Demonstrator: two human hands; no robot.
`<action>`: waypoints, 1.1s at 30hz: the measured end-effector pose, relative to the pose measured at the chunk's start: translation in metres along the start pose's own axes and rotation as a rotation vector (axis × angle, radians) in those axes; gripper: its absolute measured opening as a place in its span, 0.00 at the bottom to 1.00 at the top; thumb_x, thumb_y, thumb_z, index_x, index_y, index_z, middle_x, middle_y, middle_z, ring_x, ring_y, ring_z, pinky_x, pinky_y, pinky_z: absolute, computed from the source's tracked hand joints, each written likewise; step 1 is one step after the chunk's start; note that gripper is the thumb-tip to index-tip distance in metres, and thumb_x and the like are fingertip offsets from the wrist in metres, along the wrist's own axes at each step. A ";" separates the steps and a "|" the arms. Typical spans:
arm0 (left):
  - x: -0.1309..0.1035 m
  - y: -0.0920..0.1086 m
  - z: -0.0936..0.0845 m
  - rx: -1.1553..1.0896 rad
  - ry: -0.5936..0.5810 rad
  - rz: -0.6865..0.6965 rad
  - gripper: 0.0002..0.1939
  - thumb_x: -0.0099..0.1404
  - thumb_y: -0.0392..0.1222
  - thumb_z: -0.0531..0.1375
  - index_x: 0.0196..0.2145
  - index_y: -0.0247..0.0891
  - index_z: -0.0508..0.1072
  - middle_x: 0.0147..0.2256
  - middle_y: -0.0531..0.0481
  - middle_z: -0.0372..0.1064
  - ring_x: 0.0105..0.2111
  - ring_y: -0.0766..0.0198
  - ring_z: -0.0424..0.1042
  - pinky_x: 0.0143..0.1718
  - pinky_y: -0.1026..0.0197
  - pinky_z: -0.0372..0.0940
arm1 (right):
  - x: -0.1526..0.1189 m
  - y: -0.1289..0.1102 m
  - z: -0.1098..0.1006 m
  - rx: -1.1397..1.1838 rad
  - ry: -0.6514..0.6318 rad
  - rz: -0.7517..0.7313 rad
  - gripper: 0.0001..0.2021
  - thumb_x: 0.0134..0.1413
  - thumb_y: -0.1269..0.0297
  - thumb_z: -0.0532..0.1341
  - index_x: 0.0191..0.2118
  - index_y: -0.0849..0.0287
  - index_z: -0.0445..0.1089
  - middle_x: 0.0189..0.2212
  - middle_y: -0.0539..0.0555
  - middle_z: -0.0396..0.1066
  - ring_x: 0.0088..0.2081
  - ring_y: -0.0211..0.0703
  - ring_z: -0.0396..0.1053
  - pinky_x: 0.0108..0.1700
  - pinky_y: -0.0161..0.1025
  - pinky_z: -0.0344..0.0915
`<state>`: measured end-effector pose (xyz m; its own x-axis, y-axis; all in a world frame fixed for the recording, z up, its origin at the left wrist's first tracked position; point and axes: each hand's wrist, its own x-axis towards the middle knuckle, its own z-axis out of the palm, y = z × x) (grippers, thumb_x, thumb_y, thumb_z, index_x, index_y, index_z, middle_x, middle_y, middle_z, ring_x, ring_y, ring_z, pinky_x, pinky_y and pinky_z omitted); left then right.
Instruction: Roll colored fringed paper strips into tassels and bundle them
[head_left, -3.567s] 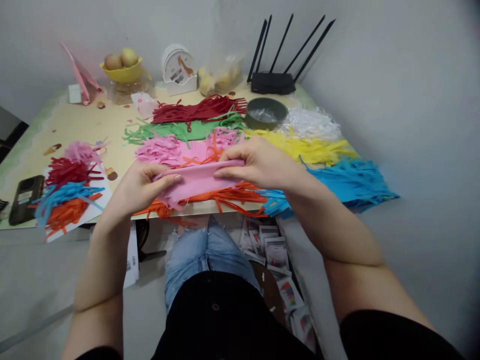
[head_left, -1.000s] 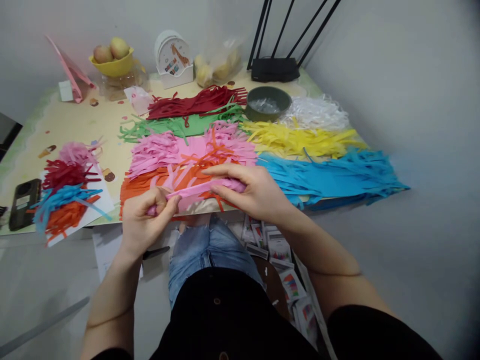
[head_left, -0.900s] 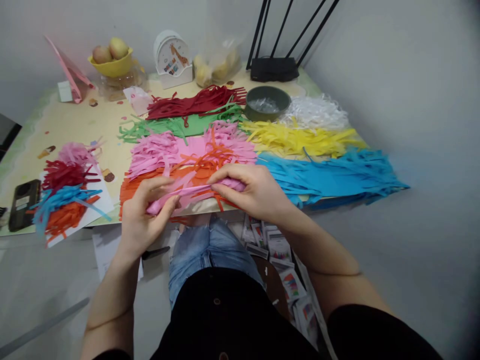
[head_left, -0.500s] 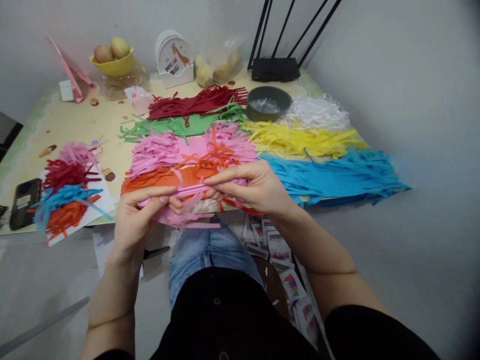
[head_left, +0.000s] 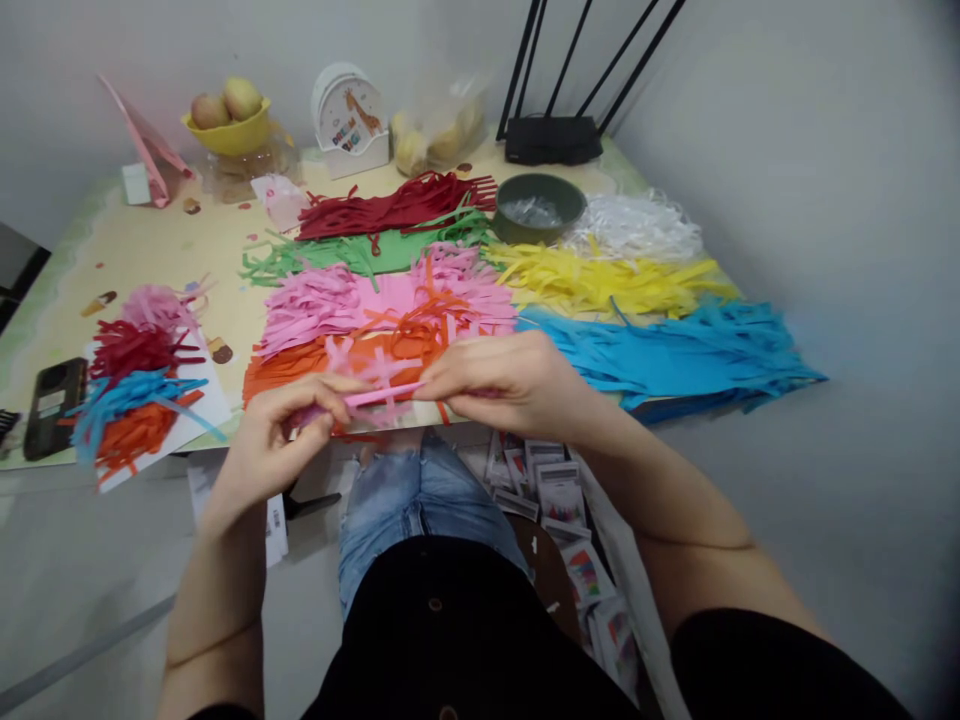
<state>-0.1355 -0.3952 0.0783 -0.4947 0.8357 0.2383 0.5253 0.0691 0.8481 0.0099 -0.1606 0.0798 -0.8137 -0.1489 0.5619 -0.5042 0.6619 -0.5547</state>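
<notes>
A fringed piece of pink tissue paper is stretched between my two hands above the table's front edge, its middle drawn into a narrow band. My left hand is closed around one end. The fingers of my right hand pinch the other end. Loose pink strips flutter blurred around the band. Just behind my hands lie fringed orange paper and a pink fringed stack. Blue fringed paper spreads right of my right hand.
Green, dark red, yellow and white fringes lie farther back beside a dark bowl. Finished-looking tassels sit on white paper at left, next to a phone. A router stands at the back.
The pink band has tilted, and its loose strips have swung up. My left fingers have curled in more, and my right hand has turned with its back upward.
</notes>
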 end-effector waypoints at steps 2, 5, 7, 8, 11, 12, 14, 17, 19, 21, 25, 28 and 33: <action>0.006 0.010 -0.004 0.200 -0.004 0.114 0.05 0.64 0.37 0.62 0.38 0.39 0.79 0.47 0.44 0.80 0.55 0.51 0.75 0.61 0.48 0.64 | 0.001 -0.002 -0.002 -0.089 -0.071 -0.082 0.11 0.64 0.74 0.59 0.41 0.60 0.79 0.38 0.55 0.82 0.42 0.38 0.79 0.45 0.33 0.74; 0.018 0.020 0.000 0.293 -0.092 0.211 0.07 0.67 0.41 0.62 0.41 0.40 0.80 0.43 0.47 0.81 0.49 0.55 0.78 0.58 0.51 0.66 | 0.002 -0.005 -0.002 -0.180 -0.108 -0.173 0.11 0.68 0.71 0.57 0.43 0.60 0.78 0.39 0.55 0.81 0.43 0.38 0.78 0.47 0.34 0.74; 0.023 0.019 0.004 0.279 -0.190 0.201 0.09 0.69 0.43 0.60 0.38 0.40 0.81 0.36 0.49 0.82 0.37 0.60 0.79 0.46 0.58 0.71 | 0.001 -0.006 -0.002 -0.215 -0.106 -0.214 0.11 0.69 0.70 0.57 0.44 0.61 0.78 0.40 0.56 0.81 0.43 0.38 0.78 0.47 0.36 0.74; 0.024 0.017 0.005 0.276 -0.213 0.186 0.09 0.70 0.43 0.60 0.36 0.40 0.81 0.33 0.50 0.81 0.33 0.62 0.78 0.41 0.60 0.71 | -0.001 -0.007 -0.003 -0.224 -0.104 -0.230 0.11 0.69 0.70 0.56 0.44 0.61 0.77 0.40 0.56 0.81 0.43 0.39 0.77 0.47 0.36 0.74; 0.023 0.008 0.007 0.374 -0.151 0.210 0.10 0.70 0.43 0.60 0.36 0.41 0.80 0.30 0.51 0.80 0.30 0.64 0.76 0.43 0.59 0.71 | -0.004 -0.007 -0.008 -0.187 -0.123 -0.182 0.12 0.69 0.71 0.56 0.45 0.61 0.77 0.40 0.56 0.81 0.43 0.39 0.77 0.47 0.36 0.73; 0.022 0.004 0.007 0.455 -0.107 0.253 0.10 0.71 0.42 0.59 0.36 0.41 0.80 0.31 0.51 0.80 0.31 0.63 0.76 0.49 0.55 0.70 | -0.004 -0.007 -0.010 -0.149 -0.150 -0.118 0.11 0.69 0.70 0.57 0.48 0.60 0.77 0.42 0.56 0.81 0.44 0.39 0.77 0.48 0.35 0.72; 0.019 -0.001 0.008 0.639 -0.008 0.392 0.09 0.72 0.40 0.58 0.38 0.42 0.79 0.33 0.52 0.80 0.34 0.63 0.77 0.61 0.46 0.63 | 0.001 -0.004 -0.013 -0.030 -0.201 0.067 0.15 0.66 0.65 0.61 0.56 0.57 0.73 0.49 0.55 0.79 0.47 0.39 0.77 0.49 0.35 0.72; 0.017 -0.006 0.010 0.809 0.107 0.674 0.09 0.70 0.35 0.60 0.44 0.44 0.78 0.37 0.53 0.81 0.40 0.62 0.79 0.67 0.41 0.55 | 0.013 0.006 -0.006 0.266 -0.219 0.334 0.19 0.64 0.57 0.63 0.57 0.58 0.73 0.51 0.56 0.78 0.48 0.41 0.77 0.49 0.36 0.72; 0.016 -0.008 0.012 0.860 0.180 0.842 0.12 0.68 0.32 0.62 0.48 0.41 0.77 0.39 0.50 0.82 0.42 0.60 0.80 0.67 0.42 0.55 | 0.020 0.013 0.006 0.541 -0.250 0.440 0.16 0.64 0.54 0.62 0.47 0.62 0.76 0.43 0.56 0.81 0.42 0.41 0.78 0.45 0.35 0.72; 0.015 -0.011 0.014 0.904 0.241 0.922 0.14 0.66 0.31 0.64 0.50 0.36 0.77 0.41 0.47 0.82 0.44 0.58 0.80 0.68 0.43 0.54 | 0.022 0.017 0.019 0.797 -0.289 0.508 0.18 0.61 0.50 0.64 0.38 0.64 0.76 0.33 0.55 0.81 0.34 0.38 0.77 0.39 0.34 0.72; 0.016 -0.021 0.024 0.862 0.378 0.841 0.17 0.64 0.29 0.65 0.50 0.42 0.78 0.40 0.49 0.82 0.47 0.57 0.80 0.67 0.42 0.55 | 0.021 0.014 0.039 0.974 -0.132 0.557 0.17 0.55 0.51 0.69 0.35 0.63 0.72 0.26 0.51 0.78 0.27 0.34 0.74 0.34 0.31 0.69; 0.023 -0.024 0.041 0.642 0.504 0.651 0.13 0.65 0.31 0.64 0.45 0.46 0.79 0.38 0.52 0.82 0.43 0.59 0.81 0.63 0.42 0.62 | 0.026 0.012 0.045 1.004 0.023 0.479 0.16 0.56 0.53 0.69 0.35 0.63 0.72 0.26 0.50 0.78 0.28 0.34 0.75 0.35 0.31 0.70; 0.040 -0.009 0.066 0.169 0.714 0.244 0.05 0.68 0.39 0.63 0.39 0.43 0.81 0.41 0.50 0.81 0.44 0.58 0.80 0.59 0.44 0.68 | 0.043 0.018 0.038 0.944 0.143 0.308 0.10 0.63 0.58 0.64 0.40 0.62 0.72 0.30 0.52 0.79 0.33 0.35 0.76 0.40 0.34 0.72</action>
<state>-0.1141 -0.3265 0.0489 -0.6476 0.2876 0.7056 0.7471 0.0578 0.6622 -0.0450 -0.1833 0.0710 -0.9363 0.0611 0.3460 -0.3510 -0.2066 -0.9133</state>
